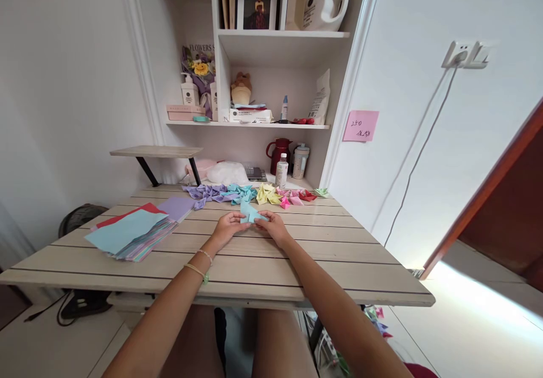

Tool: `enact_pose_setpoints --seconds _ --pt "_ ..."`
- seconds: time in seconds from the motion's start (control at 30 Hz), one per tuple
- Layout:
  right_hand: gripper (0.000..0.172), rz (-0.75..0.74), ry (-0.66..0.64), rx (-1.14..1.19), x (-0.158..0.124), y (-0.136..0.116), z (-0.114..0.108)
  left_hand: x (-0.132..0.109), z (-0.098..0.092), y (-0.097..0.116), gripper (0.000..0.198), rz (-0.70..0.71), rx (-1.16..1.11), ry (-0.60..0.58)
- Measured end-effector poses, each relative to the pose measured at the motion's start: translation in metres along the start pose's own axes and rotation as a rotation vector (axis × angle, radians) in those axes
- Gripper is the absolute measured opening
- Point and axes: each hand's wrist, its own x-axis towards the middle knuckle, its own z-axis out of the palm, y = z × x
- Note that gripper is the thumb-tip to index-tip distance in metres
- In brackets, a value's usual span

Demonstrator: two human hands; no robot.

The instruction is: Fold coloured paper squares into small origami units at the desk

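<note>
A light blue piece of folded paper (250, 211) is held over the middle of the table, near the row of folded shapes. My left hand (229, 228) pinches its left side between thumb and fingers. On its right side, my right hand (274, 227) grips it the same way, thumb on the near edge. Part of the paper rises to a point at the upper left, and the fingers hide its lower corners. Just beyond lie folded paper pieces in purple (212, 192), blue (240, 193), yellow (268, 194), pink and red (306, 196).
A stack of coloured paper sheets (136, 233), blue and red on top, lies at the table's left, with purple sheets (175, 207) beside it. A bottle (281, 170), a dark red jug (280, 154) and a tumbler (300, 161) stand at the back. A small raised shelf (156, 151) is at back left.
</note>
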Motion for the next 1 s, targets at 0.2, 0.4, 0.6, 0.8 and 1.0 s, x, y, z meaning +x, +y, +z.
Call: enact_pose_setpoints --seconds 0.2,0.4,0.6,0.8,1.0 --pt "0.036 0.029 0.007 -0.044 -0.0022 -0.0017 0.0002 -0.0004 0.0001 0.0030 0.041 0.044 -0.021 0.098" --pt "0.042 -0.014 0.015 0.023 -0.0030 -0.0046 0.0000 0.0009 0.0005 0.0043 0.036 0.091 0.022 0.121" --pt "0.036 0.042 -0.044 0.030 -0.0047 -0.0057 0.0021 -0.0009 0.0007 0.0066 0.047 0.073 0.020 0.129" --pt "0.055 -0.005 0.055 0.013 -0.0022 -0.0040 -0.0024 -0.0012 -0.0003 0.0054 0.045 0.042 0.054 0.085" --pt "0.055 0.001 0.023 0.010 -0.0028 -0.0043 -0.0025 0.0015 -0.0008 0.0024 0.040 0.002 -0.021 0.094"
